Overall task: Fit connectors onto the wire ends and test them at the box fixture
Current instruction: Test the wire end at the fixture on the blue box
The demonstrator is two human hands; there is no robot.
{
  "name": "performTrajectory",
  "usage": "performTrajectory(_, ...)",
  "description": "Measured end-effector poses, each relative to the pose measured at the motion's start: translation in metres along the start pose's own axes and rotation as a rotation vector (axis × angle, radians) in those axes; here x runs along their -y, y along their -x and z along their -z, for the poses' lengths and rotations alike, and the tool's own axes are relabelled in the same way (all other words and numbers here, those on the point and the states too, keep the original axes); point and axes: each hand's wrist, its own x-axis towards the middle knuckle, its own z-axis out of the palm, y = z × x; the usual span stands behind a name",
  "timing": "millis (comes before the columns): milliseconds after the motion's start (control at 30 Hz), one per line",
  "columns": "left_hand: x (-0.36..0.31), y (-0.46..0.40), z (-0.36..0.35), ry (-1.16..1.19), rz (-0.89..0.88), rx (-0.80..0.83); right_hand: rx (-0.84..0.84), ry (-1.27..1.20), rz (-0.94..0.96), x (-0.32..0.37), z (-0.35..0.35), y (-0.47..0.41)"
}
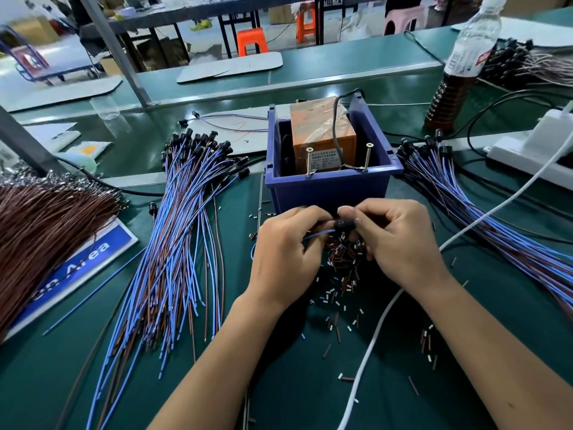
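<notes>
— What's nearest on the green mat (465, 383)?
— A scatter of short cut wire bits (339, 287), with a white cable (369, 352) curving through them.

— And the hands?
— The left hand (285, 256) pinches a blue wire (319, 233) with curled fingers; the right hand (400, 240) has thumb and fingers clamped on a small black connector (344, 225) at that wire's end. The two hands meet just in front of the blue box fixture (328, 187).

— What's inside it?
— An orange unit (319, 135), and two upright screws (309, 161) at the near wall.

— To the sides?
— Wire bundles with black connectors: one on the left (186, 218), one on the right (465, 200). Farther right stands a bottle (462, 66).
</notes>
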Motion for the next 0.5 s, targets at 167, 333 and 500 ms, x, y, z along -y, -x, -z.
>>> performTrajectory(167,0.000,-0.004,0.005,0.093,0.001,0.029,0.015,-0.016,0.019,-0.001,0.002,0.000)
performTrajectory(333,0.005,-0.004,0.009,0.164,0.088,-0.031,-0.134,-0.133,-0.031,-0.007,0.014,-0.003)
performTrajectory(500,0.005,-0.006,0.009,0.384,0.251,-0.101,-0.139,-0.120,-0.052,-0.011,0.014,-0.004)
